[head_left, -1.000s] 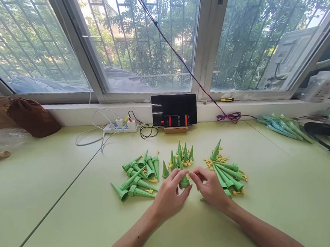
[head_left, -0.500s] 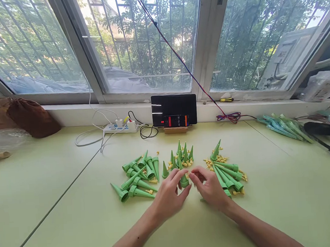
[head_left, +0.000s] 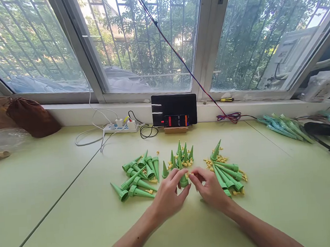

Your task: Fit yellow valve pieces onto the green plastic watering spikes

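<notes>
My left hand (head_left: 171, 190) is closed on a green plastic watering spike (head_left: 183, 181), its point upward. Facing it, my right hand (head_left: 209, 184) pinches a small yellow valve piece (head_left: 187, 174) against the spike's side; the fingertips partly hide it. Beyond my hands several green spikes (head_left: 185, 154) stand upright with yellow valves on them. To the left lies a pile of green spikes (head_left: 141, 182), with a few yellow pieces among them. Another pile of spikes (head_left: 227, 175) lies to the right, beside a heap of loose yellow valves (head_left: 221, 159).
A phone (head_left: 176, 120) showing a running timer leans against a dark tablet (head_left: 190, 106) at the back. A power strip (head_left: 121, 128) with cables lies left of it. Bagged blue-green items (head_left: 284, 126) and a black strap (head_left: 324, 135) are at right; a brown pouch (head_left: 33, 117) is at left.
My hands hold almost the same pose around the spike, with only slight finger movement at the yellow valve piece. The timer digits have advanced.
</notes>
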Motion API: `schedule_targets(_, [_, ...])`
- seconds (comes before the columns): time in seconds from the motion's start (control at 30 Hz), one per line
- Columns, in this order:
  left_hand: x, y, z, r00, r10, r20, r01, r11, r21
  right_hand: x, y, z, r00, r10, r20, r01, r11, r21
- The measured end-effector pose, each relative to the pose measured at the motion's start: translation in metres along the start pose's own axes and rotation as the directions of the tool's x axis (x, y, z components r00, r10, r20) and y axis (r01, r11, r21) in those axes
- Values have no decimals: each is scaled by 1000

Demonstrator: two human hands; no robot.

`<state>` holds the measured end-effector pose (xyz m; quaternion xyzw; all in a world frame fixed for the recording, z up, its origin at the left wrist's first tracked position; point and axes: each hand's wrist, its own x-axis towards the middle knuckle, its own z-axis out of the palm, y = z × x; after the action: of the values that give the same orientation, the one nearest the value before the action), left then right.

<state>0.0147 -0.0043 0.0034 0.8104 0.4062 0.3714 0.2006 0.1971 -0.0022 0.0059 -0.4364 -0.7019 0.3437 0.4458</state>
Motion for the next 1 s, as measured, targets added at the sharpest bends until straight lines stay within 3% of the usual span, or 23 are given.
schedule_targets(0.4, [1, 4, -2, 1000, 9, 23, -8, 1000, -17, 1, 10, 2, 999, -12, -31, 8, 992, -122])
schedule_targets(0.7, [1, 0, -1, 1000, -16, -22, 16, 1000, -13, -1, 1, 2, 1000, 24, -20, -25, 998, -54])
schedule_targets(1.0, [1, 1, 1, 1000, 0, -21, 0, 1000, -9, 0, -3, 0, 999, -38, 26, 38, 999, -2])
